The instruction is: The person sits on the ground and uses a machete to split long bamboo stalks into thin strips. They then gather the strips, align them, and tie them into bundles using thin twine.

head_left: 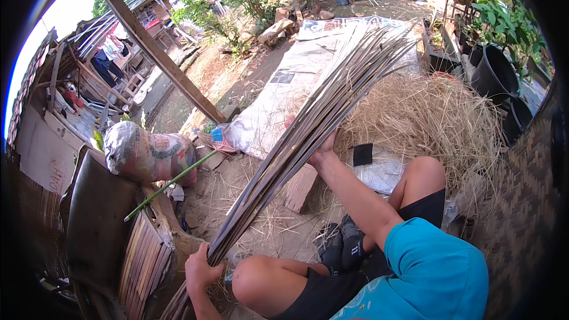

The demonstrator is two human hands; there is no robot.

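A long bundle of thin, dry, grey-brown stalks (296,136) slants across the middle of the view, from low left up to the far right. Its far end fans out loosely. My left hand (203,271) is closed around the narrow lower end, beside my bent knee. Farther up, my right hand (323,149) grips the bundle from its right side and underneath; the stalks hide most of its fingers, though a fingertip shows on the left side. Some stalk ends stick out below my left hand.
A heap of straw (427,124) lies to the right, near black pots (496,71). Pale sheeting (267,109) covers the ground ahead. On the left are a stuffed sack (151,153), a green stick (172,185), wooden slats (142,261) and a slanting post (157,47).
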